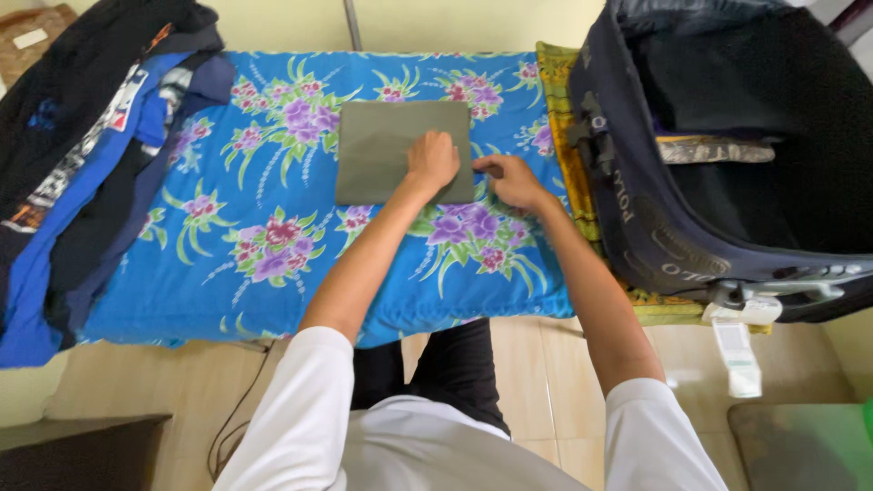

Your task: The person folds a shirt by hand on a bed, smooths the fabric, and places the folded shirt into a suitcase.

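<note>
Olive-green folded cloth (393,150) lying flat mid-bed on blue floral bed cover (273,273) | left hand (433,160) pressed flat at its 4 o'clock corner, grip unclosed, pinning folds | right hand (509,179) pinching 3 o'clock edge, squaring it | open dark suitcase (727,136) at 3 o'clock, clothes pile (82,155) at 9 o'clock.

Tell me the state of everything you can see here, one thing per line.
Olive-green garment: folded into a flat rectangle on the floral mattress.
Left hand: palm down, pressing the garment.
Right hand: fingertips at the garment's right edge.
Dark suitcase: open, dark clothes inside.
Pile of clothes: unfolded, heaped at the left.
</note>
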